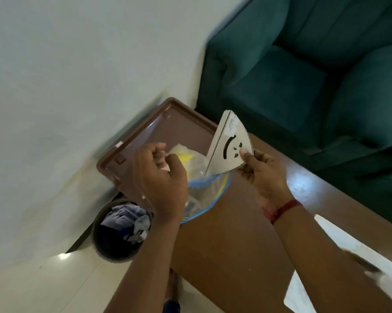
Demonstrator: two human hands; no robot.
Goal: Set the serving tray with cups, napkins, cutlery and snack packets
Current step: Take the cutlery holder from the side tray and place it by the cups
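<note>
Brown tray (179, 123) edge: left hand (161, 175) grips bag (204, 199), right hand (265, 175) card (229, 150).

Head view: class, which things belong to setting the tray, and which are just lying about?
For the job: brown tray, clear bag held by left hand, grey folded card pinched by right hand.
Lying about: waste bin, teal sofa, white papers.

Teal sofa (303, 64) stands beyond the brown desk (235, 233). Dark round bin (120, 229) sits on the pale floor (55, 279) beside the desk, near the wall (77, 64), holding crumpled waste. White papers (348, 249) lie on the desk.
</note>
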